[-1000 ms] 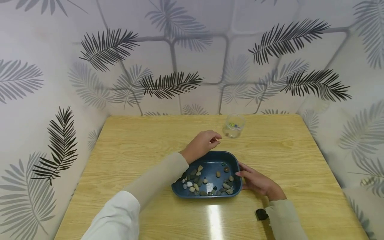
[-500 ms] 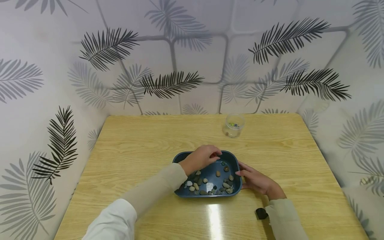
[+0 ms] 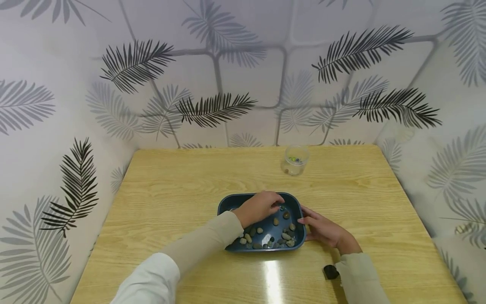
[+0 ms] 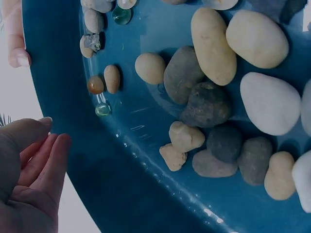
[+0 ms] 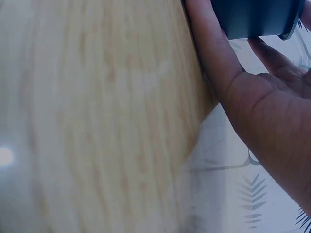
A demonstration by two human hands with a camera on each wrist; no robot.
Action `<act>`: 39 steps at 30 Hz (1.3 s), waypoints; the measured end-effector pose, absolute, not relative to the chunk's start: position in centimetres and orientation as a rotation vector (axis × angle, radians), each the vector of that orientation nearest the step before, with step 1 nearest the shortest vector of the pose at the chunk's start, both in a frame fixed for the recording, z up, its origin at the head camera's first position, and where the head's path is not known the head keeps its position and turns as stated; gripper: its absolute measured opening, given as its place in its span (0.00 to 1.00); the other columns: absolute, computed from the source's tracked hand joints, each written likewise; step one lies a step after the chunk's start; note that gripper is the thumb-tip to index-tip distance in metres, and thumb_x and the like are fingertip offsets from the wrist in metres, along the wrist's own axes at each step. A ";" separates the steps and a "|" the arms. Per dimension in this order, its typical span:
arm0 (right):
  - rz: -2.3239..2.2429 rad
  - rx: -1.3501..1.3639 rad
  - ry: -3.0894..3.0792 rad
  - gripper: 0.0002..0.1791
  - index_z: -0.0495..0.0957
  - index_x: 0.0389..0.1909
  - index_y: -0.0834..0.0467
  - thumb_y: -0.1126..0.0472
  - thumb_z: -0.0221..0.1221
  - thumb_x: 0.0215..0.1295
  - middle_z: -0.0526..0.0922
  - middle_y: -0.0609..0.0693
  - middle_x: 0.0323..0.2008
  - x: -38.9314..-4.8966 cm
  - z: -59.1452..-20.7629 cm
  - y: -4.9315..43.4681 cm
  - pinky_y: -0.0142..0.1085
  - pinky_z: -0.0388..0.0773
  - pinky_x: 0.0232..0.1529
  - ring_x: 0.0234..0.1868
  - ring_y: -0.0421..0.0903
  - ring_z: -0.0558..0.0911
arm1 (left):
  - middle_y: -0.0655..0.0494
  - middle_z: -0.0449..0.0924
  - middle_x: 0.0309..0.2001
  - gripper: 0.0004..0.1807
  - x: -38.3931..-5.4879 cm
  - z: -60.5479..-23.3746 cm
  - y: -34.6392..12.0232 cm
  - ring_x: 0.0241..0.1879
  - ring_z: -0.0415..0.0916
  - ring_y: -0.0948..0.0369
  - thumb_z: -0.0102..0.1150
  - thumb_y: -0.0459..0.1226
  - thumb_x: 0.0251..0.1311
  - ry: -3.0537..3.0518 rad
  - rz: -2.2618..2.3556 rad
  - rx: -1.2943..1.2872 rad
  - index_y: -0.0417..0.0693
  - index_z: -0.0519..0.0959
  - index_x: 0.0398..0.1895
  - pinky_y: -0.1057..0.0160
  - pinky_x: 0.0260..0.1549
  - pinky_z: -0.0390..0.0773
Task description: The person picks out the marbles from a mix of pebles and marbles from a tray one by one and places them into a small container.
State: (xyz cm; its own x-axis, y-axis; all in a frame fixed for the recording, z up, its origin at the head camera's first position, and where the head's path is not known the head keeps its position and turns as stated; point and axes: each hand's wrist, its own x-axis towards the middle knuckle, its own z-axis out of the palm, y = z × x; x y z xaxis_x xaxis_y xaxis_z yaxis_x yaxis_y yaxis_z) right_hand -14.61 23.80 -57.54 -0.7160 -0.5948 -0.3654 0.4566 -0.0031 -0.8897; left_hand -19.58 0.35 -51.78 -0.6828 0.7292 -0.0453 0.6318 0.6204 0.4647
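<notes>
A dark blue plastic basin (image 3: 262, 248) holds several pebbles and a few glass marbles. My left hand (image 3: 262, 207) hovers over its far part, thumb and fingertips slightly apart with nothing between them. Below these fingertips a greenish glass marble (image 4: 102, 109) lies on the basin floor, beside a brown pebble (image 4: 95, 85) and a tan one (image 4: 112, 79). At the basin's right end, my right hand (image 3: 322, 228) grips the wall, thumb at the rim and fingers along the outside. Some pebbles at the left are hidden under my left forearm.
A clear round cup (image 3: 295, 162) with a few coloured marbles stands behind the basin, near the back of the wooden table (image 3: 182, 181). A small black object (image 3: 331, 272) is by my right wrist. Patterned walls (image 3: 243, 126) border the table's back and sides.
My left hand has come from beside the cup, down and toward me, into the space over the basin. My right hand has stayed at the basin's right end.
</notes>
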 end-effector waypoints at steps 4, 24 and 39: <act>-1.809 -0.129 1.545 0.32 0.41 0.68 0.43 0.58 0.44 0.67 0.44 0.55 0.67 -14.5 -57.6 23.9 0.52 0.70 0.45 0.59 0.54 0.60 | 0.59 0.76 0.46 0.15 -19.6 -52.4 0.8 0.41 0.72 0.69 0.52 0.37 0.59 2.612 0.591 1.126 0.48 0.74 0.51 0.72 0.39 0.71; -1.801 -0.141 1.561 0.32 0.42 0.68 0.43 0.57 0.44 0.67 0.41 0.53 0.67 -14.5 -57.7 24.0 0.51 0.70 0.45 0.62 0.54 0.54 | 0.58 0.76 0.45 0.15 -19.1 -53.6 2.3 0.45 0.72 0.64 0.52 0.38 0.60 2.711 0.450 1.019 0.48 0.74 0.50 0.68 0.43 0.71; -1.819 -0.127 1.551 0.32 0.42 0.68 0.43 0.58 0.44 0.67 0.41 0.50 0.67 -14.5 -57.7 24.0 0.52 0.70 0.45 0.62 0.54 0.55 | 0.59 0.77 0.37 0.10 -19.3 -54.6 3.2 0.39 0.73 0.65 0.53 0.37 0.59 2.740 0.391 1.049 0.49 0.77 0.43 0.68 0.38 0.72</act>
